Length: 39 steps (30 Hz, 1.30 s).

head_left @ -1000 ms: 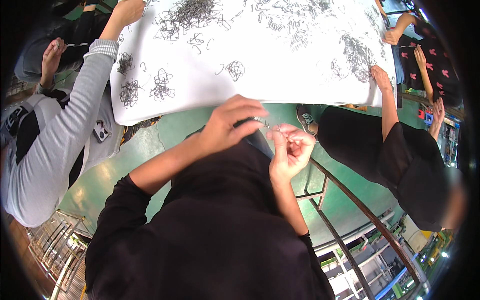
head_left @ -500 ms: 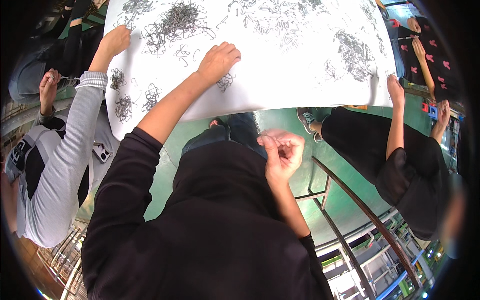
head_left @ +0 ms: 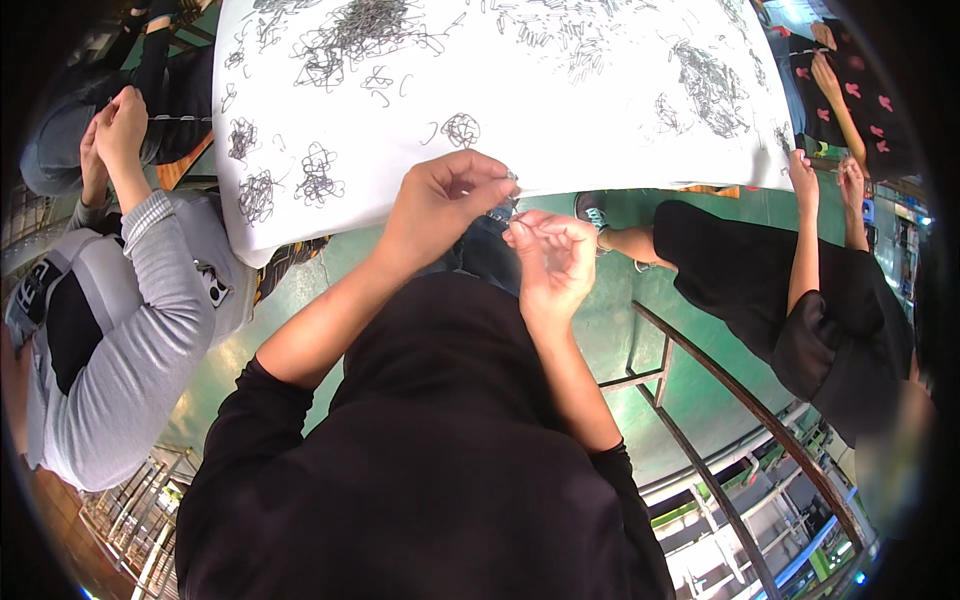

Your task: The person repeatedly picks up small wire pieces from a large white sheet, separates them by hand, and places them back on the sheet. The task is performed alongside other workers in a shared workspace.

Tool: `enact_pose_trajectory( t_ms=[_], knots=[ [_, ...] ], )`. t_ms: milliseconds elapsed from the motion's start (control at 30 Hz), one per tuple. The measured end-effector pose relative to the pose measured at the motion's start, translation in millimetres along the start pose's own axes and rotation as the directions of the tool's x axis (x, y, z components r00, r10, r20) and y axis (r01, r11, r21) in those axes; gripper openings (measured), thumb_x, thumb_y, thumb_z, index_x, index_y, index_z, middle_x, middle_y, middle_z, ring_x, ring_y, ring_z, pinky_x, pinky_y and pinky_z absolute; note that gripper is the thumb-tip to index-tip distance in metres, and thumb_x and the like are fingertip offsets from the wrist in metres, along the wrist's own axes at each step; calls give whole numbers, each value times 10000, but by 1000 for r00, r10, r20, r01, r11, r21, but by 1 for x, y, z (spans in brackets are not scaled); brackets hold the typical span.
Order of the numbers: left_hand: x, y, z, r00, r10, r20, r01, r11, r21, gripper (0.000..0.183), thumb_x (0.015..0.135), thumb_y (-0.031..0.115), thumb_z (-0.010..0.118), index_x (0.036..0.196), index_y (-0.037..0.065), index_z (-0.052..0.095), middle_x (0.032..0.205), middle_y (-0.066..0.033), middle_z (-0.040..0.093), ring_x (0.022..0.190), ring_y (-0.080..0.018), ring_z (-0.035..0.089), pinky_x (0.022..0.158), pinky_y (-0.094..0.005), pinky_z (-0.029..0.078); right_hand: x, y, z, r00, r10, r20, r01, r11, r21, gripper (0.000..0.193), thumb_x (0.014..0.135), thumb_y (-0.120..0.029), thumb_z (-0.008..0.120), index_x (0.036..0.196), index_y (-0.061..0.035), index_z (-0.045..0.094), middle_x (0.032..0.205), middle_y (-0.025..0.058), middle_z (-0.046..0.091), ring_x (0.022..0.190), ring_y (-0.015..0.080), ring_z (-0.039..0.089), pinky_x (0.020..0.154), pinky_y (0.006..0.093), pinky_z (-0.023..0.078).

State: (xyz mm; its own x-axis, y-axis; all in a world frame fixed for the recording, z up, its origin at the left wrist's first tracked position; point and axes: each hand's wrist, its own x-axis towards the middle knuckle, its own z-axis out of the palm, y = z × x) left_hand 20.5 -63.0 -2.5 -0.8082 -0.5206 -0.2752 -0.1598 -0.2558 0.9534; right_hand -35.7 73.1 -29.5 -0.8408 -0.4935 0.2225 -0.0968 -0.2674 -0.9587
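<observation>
My left hand [head_left: 445, 205] is closed in a pinch just past the table's near edge. A small shiny metal piece [head_left: 513, 178] shows at its fingertips, too small to name. Close by on the right, my right hand [head_left: 555, 258] is also pinched, its fingertips near the left ones; what it grips is too fine to make out. Beyond them, a little heap of dark bent wire pieces [head_left: 461, 129] lies on the white-covered table [head_left: 440, 60]. More wire heaps [head_left: 320, 172] sit along the left side, and a large tangled pile [head_left: 365, 30] lies farther back.
Small loose metal pieces [head_left: 560, 35] and a dense heap [head_left: 710, 90] spread over the table's right half. A person in grey sleeves [head_left: 90, 330] works at left, another in black [head_left: 740, 270] at right. A dark metal frame [head_left: 740, 400] stands at lower right.
My left hand has come back from the tabletop to just beside my right hand. My right hand has risen slightly. The grey-sleeved person's hand has drawn back from the table.
</observation>
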Motion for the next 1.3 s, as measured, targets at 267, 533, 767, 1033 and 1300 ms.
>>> enact_pose_trajectory(
  t_ms=[267, 533, 767, 1033, 1300],
  knots=[
    [-34, 4, -2, 944, 328, -35, -304, 906, 294, 126, 824, 76, 680, 946, 45, 689, 1064, -70, 651, 924, -134, 603, 770, -263, 480, -10, 0, 8, 999, -10, 39, 15, 991, -132, 234, 841, 90, 621, 982, -25, 473, 904, 126, 643, 735, 125, 637, 658, 234, 533],
    [-46, -9, -8, 863, 494, -106, -398, 795, 458, 132, 771, 68, 716, 899, 76, 685, 1024, -54, 619, 936, -232, 561, 743, -338, 475, 51, 38, 7, 969, 102, 225, 18, 879, -477, 104, 892, -89, 608, 958, -12, 586, 878, 76, 613, 719, 148, 582, 652, 280, 466],
    [-56, -13, -7, 871, 461, -167, -334, 807, 488, 122, 759, 53, 729, 875, 62, 690, 956, -49, 638, 903, -222, 594, 789, -331, 472, 162, 120, 122, 696, 180, 695, 444, 652, -614, 96, 856, -152, 623, 906, -82, 664, 938, 100, 622, 819, 272, 627, 712, 372, 484],
    [-54, -19, -8, 860, 436, -265, -285, 842, 459, 136, 766, 72, 736, 894, 73, 691, 936, -50, 641, 861, -223, 600, 774, -343, 474, 209, 155, 176, 424, 452, 785, 754, 303, -582, 145, 863, -205, 597, 952, -98, 636, 1034, 96, 603, 958, 288, 615, 784, 416, 495],
    [-55, -22, -12, 869, 435, -236, -296, 839, 455, 130, 768, 78, 727, 890, 67, 684, 893, -72, 652, 859, -244, 604, 777, -344, 472, 207, 147, 147, 574, 424, 701, 593, 376, -712, 125, 824, -208, 658, 911, -119, 666, 1005, 81, 636, 941, 255, 628, 786, 400, 496]
  ],
)
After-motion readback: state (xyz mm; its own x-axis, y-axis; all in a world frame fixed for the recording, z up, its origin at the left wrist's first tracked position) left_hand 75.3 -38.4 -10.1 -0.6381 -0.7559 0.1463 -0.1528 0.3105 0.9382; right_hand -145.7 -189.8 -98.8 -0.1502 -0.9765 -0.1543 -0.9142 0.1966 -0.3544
